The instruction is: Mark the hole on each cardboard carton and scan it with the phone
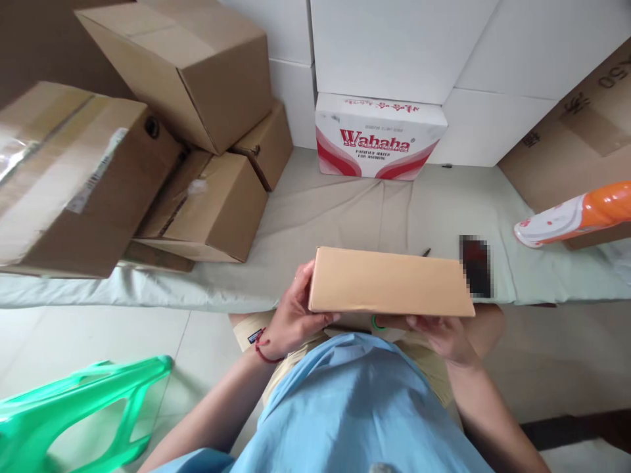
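A plain brown cardboard box (389, 282) is held up in front of my body, one long flat face toward the camera. My left hand (296, 312) grips its left end, the thumb along the lower edge. Under the right part of the box, my right hand (446, 335) holds it from below, most of its fingers hidden. A thin dark object, perhaps a pen (426, 252), shows just behind the box on the cloth. Close to the box's right end lies a dark, pixelated rectangle (476, 266).
Several cardboard boxes (211, 203) are piled at the left of the cloth-covered surface (345, 210). A white and red Wahaba carton (379, 141) stands at the back. An orange and white cylinder (572, 213) lies at the right. A green plastic stool (89, 414) is at lower left.
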`<action>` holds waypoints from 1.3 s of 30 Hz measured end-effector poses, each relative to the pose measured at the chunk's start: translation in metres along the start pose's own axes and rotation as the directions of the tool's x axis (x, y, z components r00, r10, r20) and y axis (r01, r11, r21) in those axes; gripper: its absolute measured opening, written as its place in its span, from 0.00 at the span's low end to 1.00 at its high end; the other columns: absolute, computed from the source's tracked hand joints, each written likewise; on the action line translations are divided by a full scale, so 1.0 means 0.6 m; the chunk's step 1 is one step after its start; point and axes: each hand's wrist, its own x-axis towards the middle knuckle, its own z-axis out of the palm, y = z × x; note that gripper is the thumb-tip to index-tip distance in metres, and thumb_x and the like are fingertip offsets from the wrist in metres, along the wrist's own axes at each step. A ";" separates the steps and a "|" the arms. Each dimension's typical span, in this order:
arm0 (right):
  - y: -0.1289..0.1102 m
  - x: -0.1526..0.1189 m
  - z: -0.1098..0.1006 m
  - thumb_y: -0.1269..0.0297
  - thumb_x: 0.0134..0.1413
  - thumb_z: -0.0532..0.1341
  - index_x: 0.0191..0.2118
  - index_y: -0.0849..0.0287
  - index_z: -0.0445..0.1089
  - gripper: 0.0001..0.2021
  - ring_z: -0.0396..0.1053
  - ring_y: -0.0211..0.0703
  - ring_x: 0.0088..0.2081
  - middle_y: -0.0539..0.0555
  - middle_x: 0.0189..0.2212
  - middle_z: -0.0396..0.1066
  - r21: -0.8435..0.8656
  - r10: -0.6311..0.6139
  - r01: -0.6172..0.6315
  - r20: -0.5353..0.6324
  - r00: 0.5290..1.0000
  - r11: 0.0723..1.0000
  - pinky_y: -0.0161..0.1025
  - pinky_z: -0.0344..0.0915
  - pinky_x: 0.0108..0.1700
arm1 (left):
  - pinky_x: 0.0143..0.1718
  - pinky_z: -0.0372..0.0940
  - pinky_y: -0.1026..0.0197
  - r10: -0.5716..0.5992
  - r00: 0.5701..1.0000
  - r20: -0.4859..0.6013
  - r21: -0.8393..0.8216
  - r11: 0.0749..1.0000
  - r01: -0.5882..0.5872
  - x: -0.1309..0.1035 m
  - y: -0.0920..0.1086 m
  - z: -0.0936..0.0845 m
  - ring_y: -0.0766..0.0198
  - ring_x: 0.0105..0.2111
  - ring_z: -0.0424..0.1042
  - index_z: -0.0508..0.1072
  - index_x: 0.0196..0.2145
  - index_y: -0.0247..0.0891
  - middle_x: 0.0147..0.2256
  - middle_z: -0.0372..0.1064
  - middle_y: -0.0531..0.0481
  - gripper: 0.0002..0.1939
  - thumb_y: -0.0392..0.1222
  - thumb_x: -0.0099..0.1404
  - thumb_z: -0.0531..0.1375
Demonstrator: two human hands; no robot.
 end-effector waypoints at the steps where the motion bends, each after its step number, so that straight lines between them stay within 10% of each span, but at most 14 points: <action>1: 0.004 -0.002 -0.007 0.55 0.56 0.79 0.47 0.48 0.82 0.14 0.83 0.49 0.40 0.52 0.36 0.83 0.020 0.005 -0.005 0.012 1.000 1.000 0.47 0.85 0.46 | 0.72 0.67 0.38 0.021 1.000 0.013 0.051 0.998 -0.022 0.000 0.008 0.002 0.37 0.70 0.68 0.73 0.68 0.40 0.64 0.74 0.36 0.49 0.50 0.53 0.83; 11: -0.002 0.009 -0.026 0.48 0.48 0.81 0.48 0.52 0.81 0.24 0.83 0.58 0.52 0.60 0.51 0.85 0.053 0.049 -0.041 -0.167 0.985 0.998 0.56 0.81 0.58 | 0.72 0.67 0.45 0.032 0.992 0.125 -0.243 0.970 -0.001 -0.016 0.007 0.017 0.41 0.75 0.62 0.66 0.75 0.49 0.75 0.63 0.38 0.44 0.52 0.66 0.76; 18: 0.022 0.019 -0.031 0.39 0.62 0.69 0.62 0.54 0.76 0.31 0.81 0.63 0.59 0.63 0.58 0.82 0.060 0.061 -0.041 -0.379 0.924 0.997 0.62 0.77 0.62 | 0.69 0.70 0.42 -0.100 0.986 0.136 -0.146 0.982 0.119 -0.012 0.027 0.040 0.40 0.68 0.71 0.71 0.70 0.45 0.70 0.69 0.36 0.36 0.56 0.70 0.73; 24: -0.041 -0.006 -0.002 0.42 0.70 0.65 0.78 0.47 0.61 0.38 0.64 0.59 0.75 0.57 0.76 0.64 -0.207 -0.149 0.124 -0.108 0.983 0.970 0.55 0.66 0.75 | 0.69 0.69 0.51 -0.221 0.975 -0.029 -0.217 0.953 0.210 0.013 -0.001 0.050 0.43 0.72 0.67 0.71 0.69 0.42 0.71 0.69 0.40 0.43 0.67 0.66 0.73; 28: -0.083 -0.013 0.024 0.42 0.74 0.58 0.83 0.43 0.50 0.39 0.70 0.57 0.71 0.58 0.76 0.63 -0.343 -0.270 0.285 0.091 0.959 0.895 0.53 0.73 0.69 | 0.54 0.79 0.54 -0.478 0.878 0.003 -0.456 0.781 0.427 0.023 -0.012 0.061 0.45 0.60 0.80 0.76 0.61 0.38 0.57 0.82 0.41 0.37 0.65 0.65 0.74; 32: -0.092 0.013 0.020 0.53 0.69 0.68 0.79 0.42 0.59 0.37 0.72 0.55 0.64 0.61 0.65 0.68 -0.689 -0.542 0.440 0.081 0.837 0.576 0.51 0.76 0.63 | 0.45 0.80 0.58 -0.554 0.786 0.273 -0.514 0.607 0.606 0.022 0.001 0.048 0.52 0.46 0.86 0.76 0.62 0.38 0.49 0.85 0.43 0.30 0.60 0.72 0.69; 36: -0.079 0.037 -0.005 0.48 0.67 0.69 0.72 0.46 0.69 0.31 0.66 0.62 0.68 0.63 0.66 0.64 -0.759 -0.652 0.431 0.011 0.758 0.488 0.63 0.69 0.69 | 0.30 0.78 0.61 -0.540 0.678 0.500 -0.393 0.556 0.732 0.016 0.013 0.021 0.53 0.34 0.85 0.79 0.60 0.35 0.40 0.86 0.39 0.48 0.82 0.63 0.64; 39: -0.065 0.041 -0.015 0.50 0.68 0.69 0.67 0.48 0.70 0.26 0.70 0.59 0.66 0.63 0.66 0.68 -0.676 -0.617 0.411 -0.083 0.782 0.612 0.57 0.76 0.62 | 0.25 0.72 0.65 -0.534 0.776 0.336 -0.375 0.680 0.630 0.013 0.018 0.014 0.62 0.23 0.77 0.83 0.47 0.33 0.30 0.82 0.43 0.49 0.86 0.56 0.64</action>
